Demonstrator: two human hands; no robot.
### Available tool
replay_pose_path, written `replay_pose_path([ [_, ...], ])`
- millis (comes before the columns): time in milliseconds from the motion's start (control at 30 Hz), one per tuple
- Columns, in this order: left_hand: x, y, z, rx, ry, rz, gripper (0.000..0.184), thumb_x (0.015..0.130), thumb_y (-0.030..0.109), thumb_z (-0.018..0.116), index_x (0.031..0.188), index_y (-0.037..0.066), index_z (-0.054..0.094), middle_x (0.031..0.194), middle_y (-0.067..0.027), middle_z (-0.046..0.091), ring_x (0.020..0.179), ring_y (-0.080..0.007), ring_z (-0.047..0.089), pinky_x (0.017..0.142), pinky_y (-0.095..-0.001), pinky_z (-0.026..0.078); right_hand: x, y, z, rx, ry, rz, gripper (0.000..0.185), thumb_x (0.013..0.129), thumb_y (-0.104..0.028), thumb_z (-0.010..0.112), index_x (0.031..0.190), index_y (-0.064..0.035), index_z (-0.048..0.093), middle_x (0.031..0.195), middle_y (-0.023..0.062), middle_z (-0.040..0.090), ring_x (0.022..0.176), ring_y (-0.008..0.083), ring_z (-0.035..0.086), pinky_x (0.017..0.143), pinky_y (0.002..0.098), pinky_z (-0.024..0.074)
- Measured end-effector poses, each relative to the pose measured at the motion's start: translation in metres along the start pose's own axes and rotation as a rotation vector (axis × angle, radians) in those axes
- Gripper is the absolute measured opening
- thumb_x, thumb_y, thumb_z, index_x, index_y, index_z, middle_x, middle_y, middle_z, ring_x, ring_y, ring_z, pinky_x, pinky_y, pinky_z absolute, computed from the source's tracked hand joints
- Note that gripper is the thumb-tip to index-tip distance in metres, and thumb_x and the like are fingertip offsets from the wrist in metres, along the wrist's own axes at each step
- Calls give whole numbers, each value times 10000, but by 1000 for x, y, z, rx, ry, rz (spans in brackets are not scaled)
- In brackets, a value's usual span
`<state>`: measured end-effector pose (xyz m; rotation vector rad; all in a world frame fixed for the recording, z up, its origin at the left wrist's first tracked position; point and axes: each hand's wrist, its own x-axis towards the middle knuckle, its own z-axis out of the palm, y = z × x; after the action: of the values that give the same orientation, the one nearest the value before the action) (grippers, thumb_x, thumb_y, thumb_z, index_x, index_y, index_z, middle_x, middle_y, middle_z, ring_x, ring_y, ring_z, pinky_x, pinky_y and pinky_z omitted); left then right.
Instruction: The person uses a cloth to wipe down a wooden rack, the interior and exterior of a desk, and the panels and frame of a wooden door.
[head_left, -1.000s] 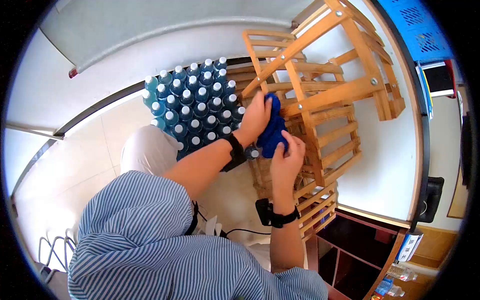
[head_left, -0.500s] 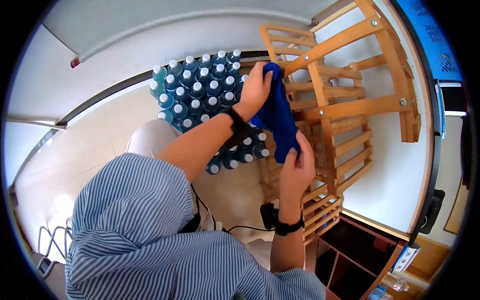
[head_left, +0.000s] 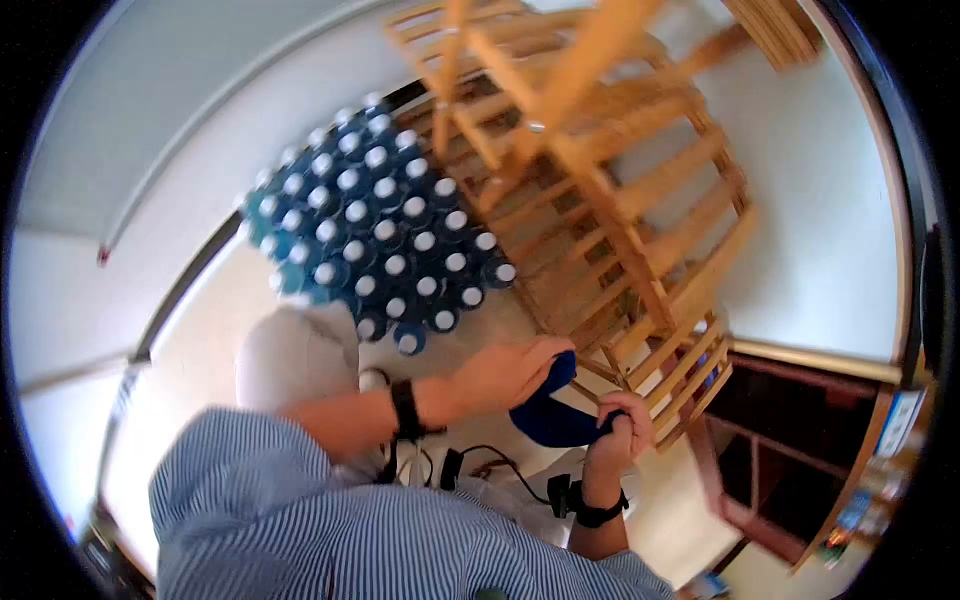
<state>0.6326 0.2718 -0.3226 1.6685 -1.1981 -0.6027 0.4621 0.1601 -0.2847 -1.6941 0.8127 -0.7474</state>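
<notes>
A dark blue cloth (head_left: pixel 555 421) hangs in a sagging curve between my two hands, low in front of my lap. One end is pinched by my left hand (head_left: pixel 512 378), its fingers pressed together. Around the other end my right hand (head_left: pixel 622 432) is closed, thumb on top. A slatted wooden rack (head_left: pixel 640 250) stands just beyond the hands. To its left are many blue-tinted bottles (head_left: pixel 385 230) with white caps, packed closely together on the floor. The view is partly smeared by motion.
A dark red-brown cabinet with open compartments (head_left: pixel 760 450) is at the right. A white wall (head_left: pixel 820 250) rises behind the rack. Near my legs, a black cable (head_left: pixel 510 462) runs by my right wrist strap. My knee (head_left: pixel 300 355) is close to the bottles.
My hands have come down and closer to my body with the blue cloth, which now sags instead of being stretched lengthwise beside the rack. The camera view has turned.
</notes>
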Motion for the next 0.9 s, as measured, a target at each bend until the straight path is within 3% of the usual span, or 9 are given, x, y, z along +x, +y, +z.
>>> replay_pose_path([
  [200,-1,34,11,20,-213,-60,270,872,46,487,1135,75,543,919,-191,639,766,-401,618,658,-429,508,-22,23,8,76,-111,214,299,750,49,330,859,56,609,761,94,607,697,158,568,680,274,474],
  [267,9,58,11,-28,-289,-216,256,865,31,462,1102,71,548,935,-186,634,788,-373,631,670,-419,504,-44,20,9,123,-45,296,296,750,69,337,865,54,609,780,94,616,724,158,571,711,278,476],
  [400,-1,84,27,-187,-274,-249,204,876,27,429,1048,58,534,909,-186,599,746,-299,613,684,-393,491,-47,-7,5,272,153,435,293,762,84,352,908,45,602,854,93,597,817,147,546,769,255,439],
  [500,2,110,38,-211,-237,-190,161,921,52,395,1028,33,514,915,-176,557,766,-247,570,729,-362,471,-36,-35,-4,317,351,316,301,774,97,344,930,40,595,871,98,572,837,167,545,790,270,439],
  [567,5,117,56,-296,-124,-79,167,954,74,364,1037,16,497,946,-165,521,813,-227,535,777,-346,453,-24,-51,-14,177,541,240,327,758,124,349,984,34,567,953,115,552,888,188,542,851,289,436],
  [633,-2,135,69,-351,-83,-144,175,985,112,321,1049,17,452,989,-141,472,897,-209,494,845,-345,421,-23,-62,-14,9,770,190,343,750,138,355,1008,29,553,1009,130,543,922,196,539,883,296,431],
  [767,-17,142,83,-434,22,-90,161,990,125,325,1038,20,436,1031,-157,488,932,-220,508,851,-357,424,-22,-87,-26,-33,908,54,253,828,157,431,996,-1,537,1084,160,531,1005,227,532,935,327,420],
  [900,-35,129,98,-382,-10,-43,179,976,90,353,1086,-17,447,1107,-185,518,1003,-254,522,895,-376,419,-28,-92,-37,-146,798,63,230,865,129,494,1044,-7,540,1156,190,530,1044,243,557,897,312,453],
])
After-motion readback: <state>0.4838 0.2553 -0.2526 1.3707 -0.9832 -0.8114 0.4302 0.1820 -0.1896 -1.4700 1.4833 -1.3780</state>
